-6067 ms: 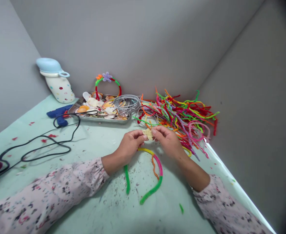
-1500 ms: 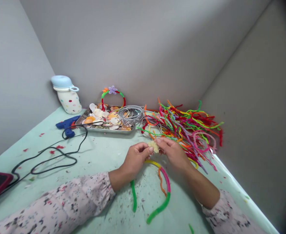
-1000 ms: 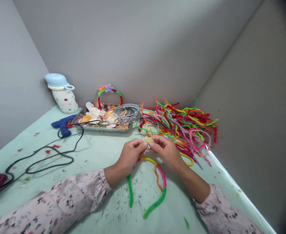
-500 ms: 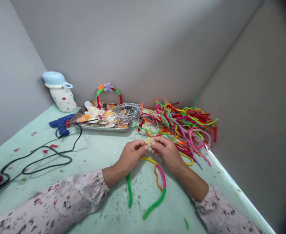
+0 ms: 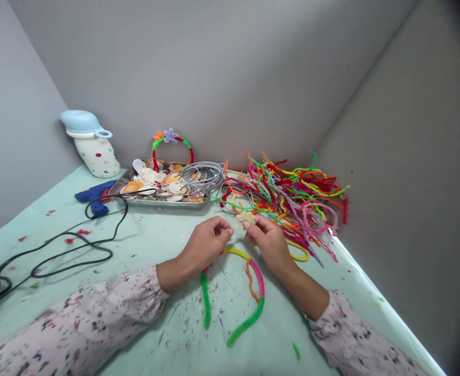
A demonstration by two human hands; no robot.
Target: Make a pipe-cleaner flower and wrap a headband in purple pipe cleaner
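Observation:
My right hand (image 5: 271, 244) pinches a small pale-yellow flower (image 5: 246, 217), apparently of bent pipe cleaner, between thumb and fingers. Just left of it, my left hand (image 5: 207, 239) has thumb and fingertips drawn together, apart from the flower. Whether anything tiny sits in that pinch I cannot make out. Below both hands a headband (image 5: 258, 277) wrapped in yellow, pink and green pipe cleaner lies on the table, arched away from me. A loose orange strand hangs from its yellow-pink join. Part of its left side is hidden by my left hand.
A metal tray (image 5: 163, 204) of shells and coiled grey wire stands at the back, with a finished flowered headband (image 5: 192, 151) upright there. Right of it lies a pile of coloured pipe cleaners (image 5: 288, 193). At left are a blue glue gun (image 5: 96, 193), its black cord (image 5: 111, 254) and a bottle (image 5: 96, 156).
My left fingers have come off the pale-yellow flower and moved slightly left. The flower stays in my right hand, now showing more fully. The view has shifted a little.

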